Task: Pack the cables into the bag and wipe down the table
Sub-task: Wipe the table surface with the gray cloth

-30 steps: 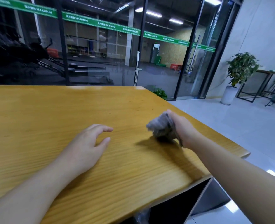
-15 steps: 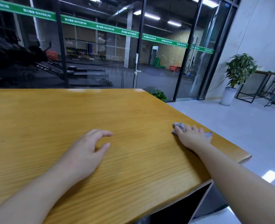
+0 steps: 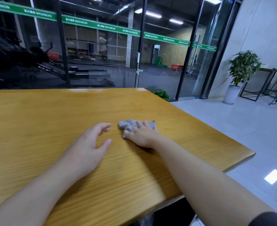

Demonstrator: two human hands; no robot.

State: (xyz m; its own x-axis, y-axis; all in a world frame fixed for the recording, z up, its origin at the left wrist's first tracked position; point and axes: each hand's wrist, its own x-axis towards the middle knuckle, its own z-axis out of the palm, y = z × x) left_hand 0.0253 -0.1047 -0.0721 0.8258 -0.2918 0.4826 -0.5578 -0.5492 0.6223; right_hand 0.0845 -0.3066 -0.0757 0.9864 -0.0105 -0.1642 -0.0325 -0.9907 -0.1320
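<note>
The right hand presses flat, fingers straight, on the grey cloth to wipe the tabletop, while the left hand rests loosely open beside it, likely for support.

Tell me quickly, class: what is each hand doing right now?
Left hand: open, resting on the table, holding nothing.
Right hand: open, fingers pressing the cloth flat.

Bare forearms — dark sleeve (right)
</note>
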